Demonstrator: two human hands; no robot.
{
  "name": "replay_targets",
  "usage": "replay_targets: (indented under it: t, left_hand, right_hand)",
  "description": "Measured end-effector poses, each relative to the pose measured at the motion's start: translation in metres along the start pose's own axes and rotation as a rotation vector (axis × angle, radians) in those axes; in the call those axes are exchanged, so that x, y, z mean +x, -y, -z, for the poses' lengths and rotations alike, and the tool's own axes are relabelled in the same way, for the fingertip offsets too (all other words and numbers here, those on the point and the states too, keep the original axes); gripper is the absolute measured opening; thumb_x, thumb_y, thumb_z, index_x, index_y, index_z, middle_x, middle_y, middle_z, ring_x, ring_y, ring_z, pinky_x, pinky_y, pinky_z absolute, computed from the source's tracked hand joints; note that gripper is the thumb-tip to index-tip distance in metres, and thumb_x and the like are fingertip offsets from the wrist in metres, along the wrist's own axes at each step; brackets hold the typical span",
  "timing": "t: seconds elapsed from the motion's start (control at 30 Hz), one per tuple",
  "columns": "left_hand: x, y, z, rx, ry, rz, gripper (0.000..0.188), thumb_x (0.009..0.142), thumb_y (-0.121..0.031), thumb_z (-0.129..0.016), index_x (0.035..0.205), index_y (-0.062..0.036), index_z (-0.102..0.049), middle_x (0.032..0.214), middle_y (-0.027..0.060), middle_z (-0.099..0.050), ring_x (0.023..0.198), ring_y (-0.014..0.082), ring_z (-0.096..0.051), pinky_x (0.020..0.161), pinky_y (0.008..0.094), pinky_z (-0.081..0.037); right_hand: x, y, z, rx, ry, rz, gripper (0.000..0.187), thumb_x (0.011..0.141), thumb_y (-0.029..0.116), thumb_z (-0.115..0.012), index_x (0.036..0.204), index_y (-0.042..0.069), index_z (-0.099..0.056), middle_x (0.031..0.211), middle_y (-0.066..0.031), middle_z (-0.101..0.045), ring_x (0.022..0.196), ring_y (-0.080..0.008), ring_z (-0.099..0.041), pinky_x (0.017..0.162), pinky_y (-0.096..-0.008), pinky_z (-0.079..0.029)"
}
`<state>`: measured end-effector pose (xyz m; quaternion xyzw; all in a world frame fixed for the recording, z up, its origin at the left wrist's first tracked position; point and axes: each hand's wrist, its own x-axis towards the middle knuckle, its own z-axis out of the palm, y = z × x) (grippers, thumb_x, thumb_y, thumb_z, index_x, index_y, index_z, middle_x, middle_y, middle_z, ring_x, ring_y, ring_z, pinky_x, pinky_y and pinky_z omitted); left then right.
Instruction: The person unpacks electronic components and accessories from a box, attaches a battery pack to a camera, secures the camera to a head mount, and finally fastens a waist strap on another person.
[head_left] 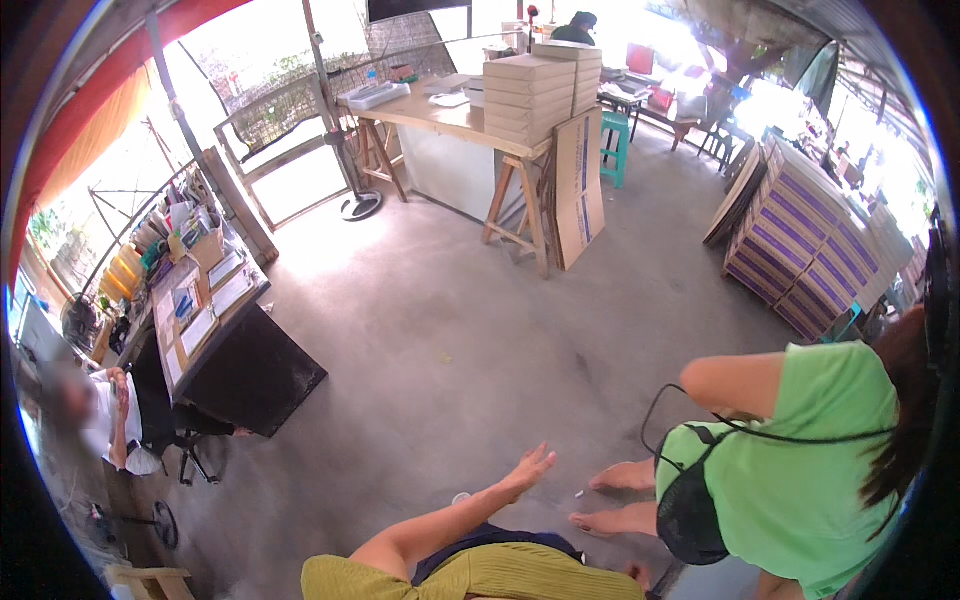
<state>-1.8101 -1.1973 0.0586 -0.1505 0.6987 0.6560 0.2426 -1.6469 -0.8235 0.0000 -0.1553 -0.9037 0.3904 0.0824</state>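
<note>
My left hand (528, 472) reaches forward over the concrete floor with its fingers stretched out and nothing in it. Below that forearm, a small round white thing (461, 498) shows; what it is I cannot make out. At the lower edge a bit of my right hand (638, 574) appears beside my mustard ribbed top (520, 574), its fingers mostly hidden. Close on my right stands a person in a light green shirt (835, 450), with a black bag (692, 515) and a black cable (790, 438) across the body.
Ahead, a wooden trestle table (440, 105) bears stacked cartons (525, 95); flat cardboard (578, 190) leans on it. Bundled cardboard (800, 235) stands at right, a teal stool (614, 150) farther back. Leftward, a person (105, 415) sits by a dark desk (250, 370).
</note>
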Motion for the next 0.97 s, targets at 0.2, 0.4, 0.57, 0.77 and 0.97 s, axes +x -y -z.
replay_targets:
  t: [0.2,0.4,0.57,0.77,0.97]
  left_hand:
    - [0.059,-0.037,0.119,-0.019,-0.051,-0.089,0.065,0.093,-0.052,-0.052,0.145,-0.0157,-0.04,0.152,0.0233,-0.023,0.142,0.0345,-0.02,0.114,0.0451,-0.023]
    - [0.178,-0.145,0.184,0.12,0.095,-0.254,0.049,0.092,-0.039,-0.061,0.132,-0.0106,-0.056,0.127,0.0103,-0.051,0.113,0.024,-0.053,0.097,0.0356,-0.044]
    - [0.242,-0.361,0.22,0.192,0.529,-0.556,0.033,0.092,-0.022,-0.064,0.123,-0.0102,-0.062,0.119,0.0077,-0.055,0.106,0.0211,-0.056,0.092,0.0365,-0.046]
    - [0.298,-0.612,0.18,0.059,1.281,-1.141,0.028,0.084,-0.005,-0.065,0.112,-0.004,-0.066,0.109,0.0142,-0.06,0.102,0.0275,-0.06,0.084,0.0376,-0.049]
    - [0.476,-0.735,0.132,-0.173,1.645,-1.351,0.018,0.081,-0.016,-0.072,0.096,-0.0062,-0.069,0.092,0.0143,-0.064,0.085,0.0344,-0.061,0.073,0.0436,-0.05]
  right_hand:
    - [0.119,0.205,-0.185,-0.131,0.809,0.298,0.027,0.084,0.03,-0.069,0.098,0.007,-0.07,0.078,-0.0149,-0.067,0.068,-0.0247,-0.063,0.065,-0.0374,-0.05]
    - [0.328,0.327,-0.322,-0.189,0.878,0.389,0.036,0.082,0.034,-0.068,0.108,0.01,-0.067,0.091,-0.0138,-0.068,0.086,-0.0322,-0.065,0.075,-0.0429,-0.05]
    - [0.512,0.335,-0.368,-0.222,0.847,0.257,0.036,0.082,0.034,-0.068,0.109,0.01,-0.067,0.097,-0.0145,-0.069,0.094,-0.0331,-0.064,0.08,-0.0431,-0.05]
    - [0.7,0.392,-0.395,-0.471,0.935,0.306,0.041,0.084,0.038,-0.067,0.111,0.008,-0.065,0.107,-0.0144,-0.067,0.104,-0.0343,-0.061,0.087,-0.0458,-0.049]
    - [0.909,0.433,-0.384,-0.455,0.962,0.427,0.047,0.088,0.039,-0.064,0.124,0.01,-0.056,0.118,-0.0154,-0.062,0.113,-0.0327,-0.057,0.091,-0.0461,-0.048]
